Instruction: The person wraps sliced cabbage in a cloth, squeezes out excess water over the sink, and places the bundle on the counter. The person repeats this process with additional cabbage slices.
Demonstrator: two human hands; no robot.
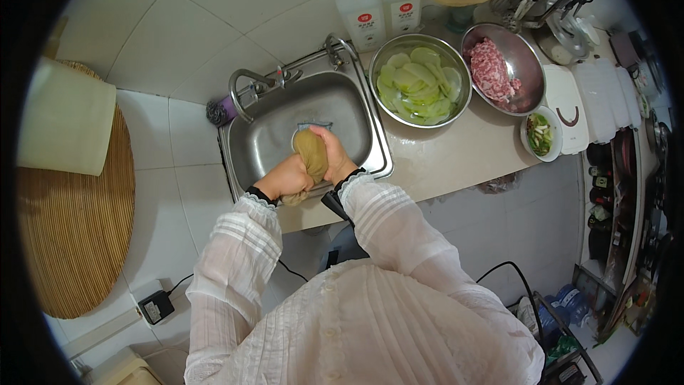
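Note:
Over the front part of a stainless steel sink (267, 141), both hands grip a bulging yellow-brown cloth (311, 152). My left hand (288, 176) is closed around its twisted lower part, and a loose end hangs out below the fist. My right hand (332, 152) wraps the full upper part from the right side. What the cloth holds inside is hidden. Just beyond the cloth, a small bluish piece (315, 125) lies at the drain. The curved faucet (238, 83) stands at the sink's back left.
Right of the sink are a steel bowl (372, 93) of pale green slices, a steel bowl (526, 64) of minced meat and a small white bowl (556, 152) of chopped greens. Two pump bottles (360, 21) (402, 10) stand behind. A round woven mat (80, 224) leans at left.

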